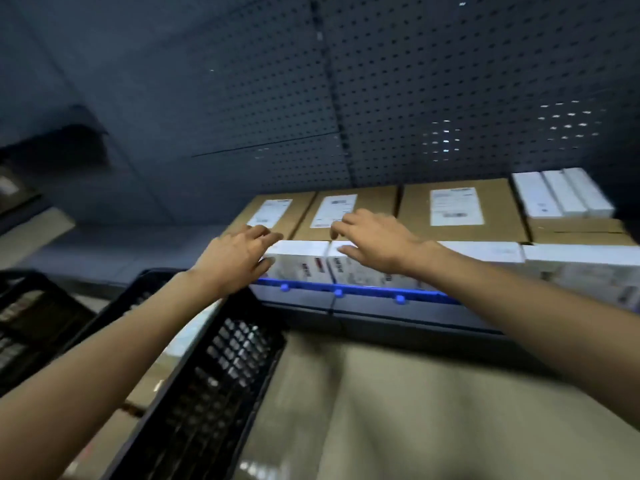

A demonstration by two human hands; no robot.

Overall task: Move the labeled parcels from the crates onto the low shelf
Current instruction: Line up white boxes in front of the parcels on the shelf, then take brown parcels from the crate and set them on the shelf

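Low blue-edged shelf (381, 308) below dark perforated panel (450, 81) — brown labeled parcels (502, 209) behind white boxes (301, 258), black mesh crate (214, 375) at left; left hand (232, 265) and right hand (374, 244) spread-fingered, gripping nothing.

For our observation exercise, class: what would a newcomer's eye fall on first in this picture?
The left hand and right hand reach in from below over white boxes at the shelf's blue front edge. Behind them lie brown labeled parcels; a black crate stands lower left.

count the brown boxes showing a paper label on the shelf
3, back row: left box, middle box behind the right hand, right box. More may be hidden.
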